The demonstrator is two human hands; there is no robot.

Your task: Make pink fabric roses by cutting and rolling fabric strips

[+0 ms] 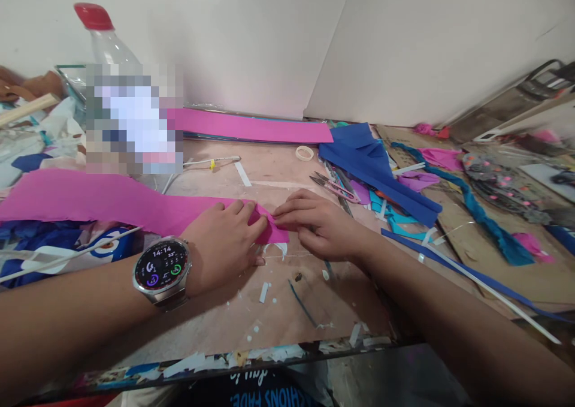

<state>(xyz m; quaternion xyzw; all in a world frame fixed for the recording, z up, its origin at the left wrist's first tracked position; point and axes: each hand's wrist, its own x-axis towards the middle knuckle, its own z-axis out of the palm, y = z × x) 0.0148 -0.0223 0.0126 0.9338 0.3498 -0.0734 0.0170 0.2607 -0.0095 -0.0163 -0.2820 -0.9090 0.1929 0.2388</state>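
Observation:
A long strip of pink fabric (96,194) runs across the table from the left, its right end lying under my two hands. My left hand (224,233), with a smartwatch (162,266) on its wrist, rests on the strip, fingers bent and pressed onto it near a raised fold. Opposite, my right hand (314,221) has its fingers together at the strip's end, the fingertips touching the fold. The underside of both grips is partly hidden. Just below the fabric end lies a torn white scrap (275,250).
Behind lie another pink strip (256,129), a tape ring (304,153) and thread snips (335,187). Blue fabric (377,173) and a cardboard sheet (467,233) are at right. A red-capped bottle (105,41) stands back left. A white cable (76,254) crosses the left side.

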